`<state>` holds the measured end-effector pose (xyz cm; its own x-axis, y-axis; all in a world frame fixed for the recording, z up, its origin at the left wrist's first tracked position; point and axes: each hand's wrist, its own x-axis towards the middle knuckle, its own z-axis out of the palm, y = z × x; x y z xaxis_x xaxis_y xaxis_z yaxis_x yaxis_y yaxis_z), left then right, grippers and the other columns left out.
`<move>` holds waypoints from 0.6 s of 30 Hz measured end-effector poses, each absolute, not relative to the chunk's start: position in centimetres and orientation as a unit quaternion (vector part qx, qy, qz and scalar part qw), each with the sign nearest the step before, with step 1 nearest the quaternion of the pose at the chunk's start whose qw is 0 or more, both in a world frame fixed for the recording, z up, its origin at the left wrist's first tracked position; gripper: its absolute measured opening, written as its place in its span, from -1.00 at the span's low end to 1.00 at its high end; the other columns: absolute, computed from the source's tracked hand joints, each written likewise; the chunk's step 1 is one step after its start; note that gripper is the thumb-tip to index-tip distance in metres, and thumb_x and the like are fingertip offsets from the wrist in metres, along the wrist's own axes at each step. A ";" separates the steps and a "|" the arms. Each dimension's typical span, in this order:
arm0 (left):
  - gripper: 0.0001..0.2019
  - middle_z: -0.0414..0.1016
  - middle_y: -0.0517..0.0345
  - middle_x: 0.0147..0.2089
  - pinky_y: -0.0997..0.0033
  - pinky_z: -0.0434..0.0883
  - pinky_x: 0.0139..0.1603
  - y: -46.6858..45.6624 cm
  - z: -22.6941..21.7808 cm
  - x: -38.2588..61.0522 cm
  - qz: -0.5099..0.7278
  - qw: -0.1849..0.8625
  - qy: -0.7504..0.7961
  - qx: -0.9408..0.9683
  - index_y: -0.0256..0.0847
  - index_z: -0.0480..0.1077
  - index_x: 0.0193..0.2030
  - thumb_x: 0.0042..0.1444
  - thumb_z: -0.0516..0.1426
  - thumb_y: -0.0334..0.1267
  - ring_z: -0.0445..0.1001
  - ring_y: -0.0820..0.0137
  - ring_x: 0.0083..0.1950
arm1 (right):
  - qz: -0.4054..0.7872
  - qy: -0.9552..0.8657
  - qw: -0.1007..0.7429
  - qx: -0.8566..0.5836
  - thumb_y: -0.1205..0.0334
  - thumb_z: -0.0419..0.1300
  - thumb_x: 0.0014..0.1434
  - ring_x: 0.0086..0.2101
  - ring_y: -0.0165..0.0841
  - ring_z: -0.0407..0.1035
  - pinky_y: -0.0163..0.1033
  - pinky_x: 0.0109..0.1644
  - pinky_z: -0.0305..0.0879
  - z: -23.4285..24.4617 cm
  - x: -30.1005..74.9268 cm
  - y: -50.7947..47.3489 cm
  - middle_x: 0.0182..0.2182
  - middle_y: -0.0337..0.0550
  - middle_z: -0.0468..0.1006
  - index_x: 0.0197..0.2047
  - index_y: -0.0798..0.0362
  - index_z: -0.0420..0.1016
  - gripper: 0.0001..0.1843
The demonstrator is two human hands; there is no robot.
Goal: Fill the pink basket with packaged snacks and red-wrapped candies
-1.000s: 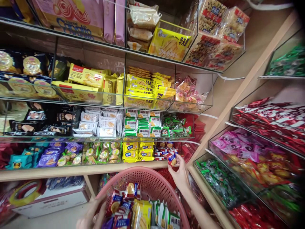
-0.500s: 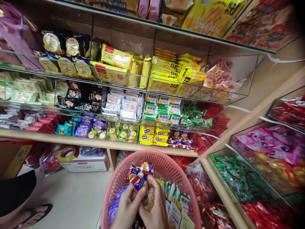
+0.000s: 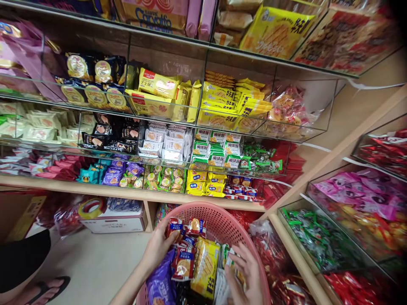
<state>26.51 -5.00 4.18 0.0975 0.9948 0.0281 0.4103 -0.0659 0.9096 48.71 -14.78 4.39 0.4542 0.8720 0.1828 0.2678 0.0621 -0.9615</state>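
Observation:
A pink plastic basket (image 3: 237, 222) stands before me with wrapped snacks in it. At its left side my left hand (image 3: 160, 243) is closed on a red-and-blue cookie packet (image 3: 175, 225). Similar cookie packets (image 3: 183, 263) lie just below, beside a large yellow cracker packet (image 3: 204, 267) and a purple packet (image 3: 161, 279). My right hand (image 3: 244, 273) hovers at the basket's right side, fingers spread and nothing seen in them. White-and-green packets (image 3: 225, 254) are close to its fingertips, partly covered by it.
Shelves with clear bins face me, holding yellow cracker packs (image 3: 219, 106), green-and-white packs (image 3: 217, 148) and red-and-blue cookie packets (image 3: 243, 186). Angled candy bins (image 3: 321, 233) flank the right. A carton (image 3: 116, 220) with tape sits at lower left, near a person's sandalled foot (image 3: 47, 290).
My hands were together over the basket, holding several red-and-blue cookie packets. They have parted left and right, and the packets now lie on the pile, one in my left hand. The view tilted up slightly.

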 end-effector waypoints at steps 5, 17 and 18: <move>-0.63 0.50 0.08 -0.10 0.31 0.33 -0.06 -4.2 3.7 26.4 0.301 0.310 0.578 0.692 -0.16 0.26 0.06 0.13 -0.02 -0.14 0.44 0.28 -0.07 | 0.248 -0.430 0.591 -0.636 -0.03 0.13 0.07 -0.15 -0.21 0.40 -0.09 -0.08 0.35 3.2 50.6 -15.2 -0.01 0.09 0.37 0.14 0.01 0.11 -0.39; -0.56 0.47 0.00 -0.03 0.30 0.33 -0.04 -4.5 1.1 27.2 0.260 0.297 0.605 0.691 -0.19 0.22 0.11 0.06 0.00 -0.17 0.41 0.24 0.00 | 0.249 -0.717 0.293 -0.582 0.25 0.03 0.11 0.12 -0.26 0.13 -0.12 0.17 0.11 4.9 48.5 -8.3 0.13 -0.16 0.25 0.21 -0.14 0.06 -0.42; -0.57 0.48 -0.01 -0.05 0.30 0.33 -0.06 -4.5 0.8 27.3 0.253 0.290 0.612 0.691 -0.21 0.22 0.10 0.07 0.00 -0.17 0.42 0.23 -0.02 | 0.239 -0.737 0.264 -0.574 0.28 0.05 0.07 0.14 -0.24 0.10 -0.11 0.19 0.07 5.0 48.0 -7.2 0.14 -0.17 0.24 0.22 -0.14 0.06 -0.37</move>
<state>27.28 -4.45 0.85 0.1228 0.9924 -0.0059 0.6991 -0.0822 0.7102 47.99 -7.20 4.99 -0.2006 0.9728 0.1156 0.7204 0.2264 -0.6555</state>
